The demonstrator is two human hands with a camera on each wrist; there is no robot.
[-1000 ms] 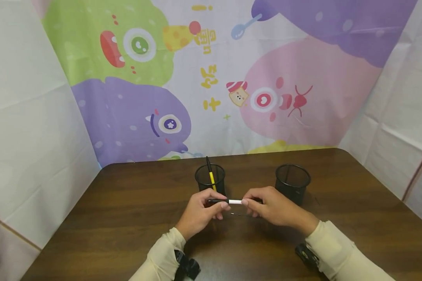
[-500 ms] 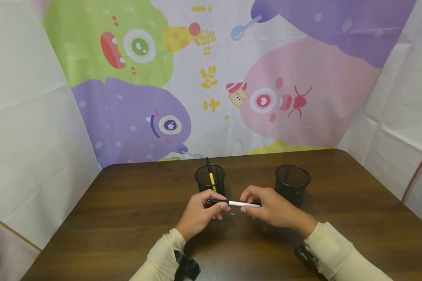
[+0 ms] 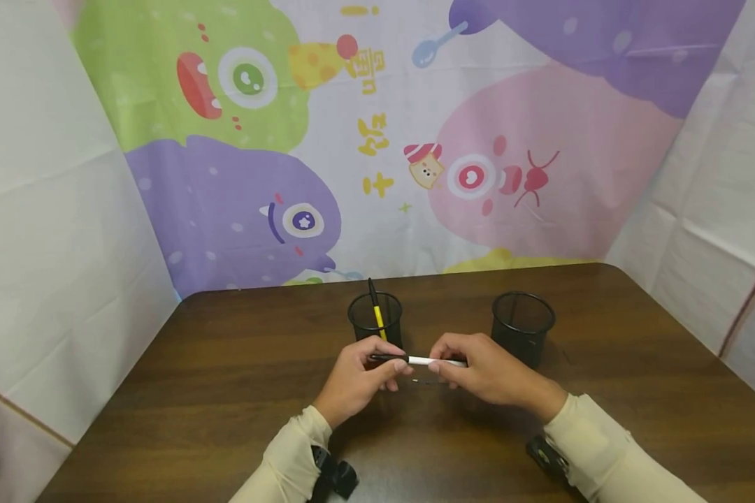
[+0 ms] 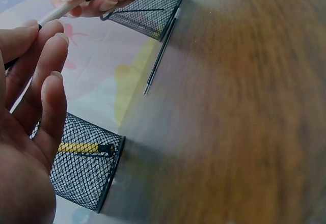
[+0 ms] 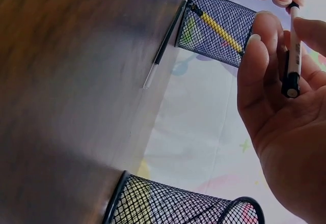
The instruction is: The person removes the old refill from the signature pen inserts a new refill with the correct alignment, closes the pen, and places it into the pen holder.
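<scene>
A pen [image 3: 420,360] with a white barrel and a black grip section is held crosswise between both hands. My left hand [image 3: 357,381] pinches its black part between thumb and fingers. On the white barrel, the thumb and fingers of my right hand [image 3: 487,372] keep hold, and the black end cap [image 5: 291,90] shows in the right wrist view. Below the hands a slim pen refill [image 4: 162,56], dark with a clear stretch at one end, lies on the table.
Behind the left hand stands a black mesh pen holder [image 3: 394,337] with a yellow and black pen [image 3: 379,318] leaning in it. A second mesh pen holder [image 3: 519,346] stands behind the right hand. The brown table [image 3: 226,391] is bordered by a cartoon cloth [image 3: 390,237] at the back.
My right thumb and fingers have shifted on the barrel, baring more white and the far end, which they covered a second ago. The left hand keeps its hold in place.
</scene>
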